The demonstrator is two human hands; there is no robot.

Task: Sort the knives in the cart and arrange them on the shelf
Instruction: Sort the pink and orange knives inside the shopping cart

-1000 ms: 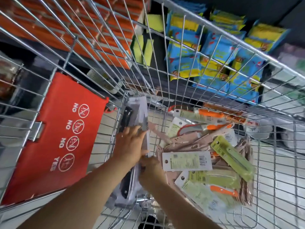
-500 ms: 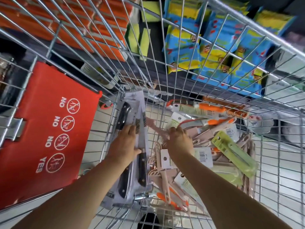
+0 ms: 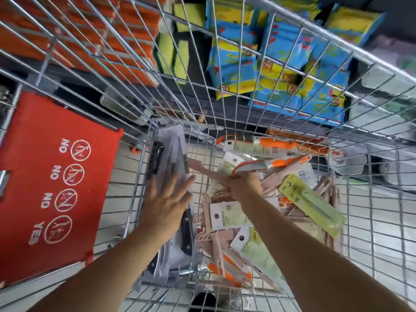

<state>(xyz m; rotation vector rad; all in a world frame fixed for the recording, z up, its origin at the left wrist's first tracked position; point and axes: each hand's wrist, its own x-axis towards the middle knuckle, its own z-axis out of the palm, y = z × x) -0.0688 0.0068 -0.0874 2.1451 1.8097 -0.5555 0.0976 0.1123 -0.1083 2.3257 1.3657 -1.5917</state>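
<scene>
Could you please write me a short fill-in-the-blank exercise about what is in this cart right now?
1. The left hand lies flat on the packs of ____-handled knives.
2. The right hand reaches into the pile of ____ knives.
3. The cart's seat flap is ____.

Missing words: black; beige; red

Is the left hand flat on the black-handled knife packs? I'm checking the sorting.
Yes, the left hand lies open, palm down, on the black-handled knife packs.

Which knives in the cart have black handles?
The packaged pair lying flat along the cart's left side, the black-handled knives, under the left hand. The other packs, piled to the right, have orange, pinkish or green knives.
</scene>
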